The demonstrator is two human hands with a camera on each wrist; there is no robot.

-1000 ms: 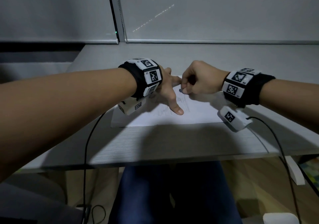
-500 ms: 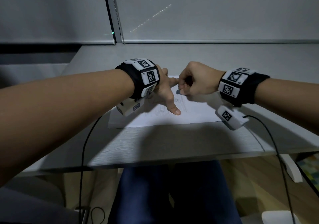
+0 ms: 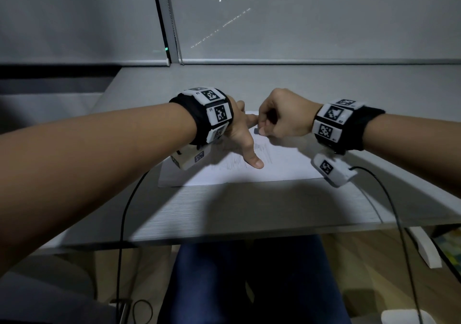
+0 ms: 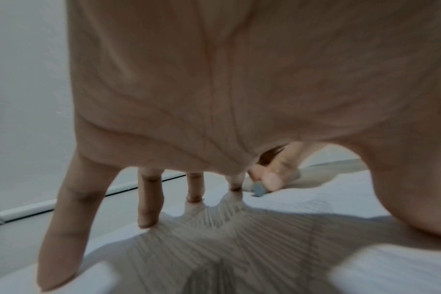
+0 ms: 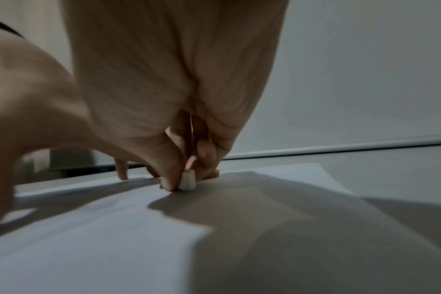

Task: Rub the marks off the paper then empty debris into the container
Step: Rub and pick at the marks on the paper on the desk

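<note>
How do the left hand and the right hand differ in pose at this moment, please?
The left hand is spread, straight fingers pressing the paper; the right hand is curled, pinching an eraser. The left holds nothing; the right sets the eraser's tip on the sheet. Both wear marker wristbands and meet over the paper's far part.

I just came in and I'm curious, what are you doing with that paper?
A person at a grey desk is rubbing pencil marks off a white sheet of paper. The right hand pinches a small eraser and presses its tip onto the sheet. The left hand is spread out with its fingertips on the paper, holding it flat. Faint scribbles still show near the left thumb, so the rubbing isn't finished. No container for the crumbs is in view.
</note>
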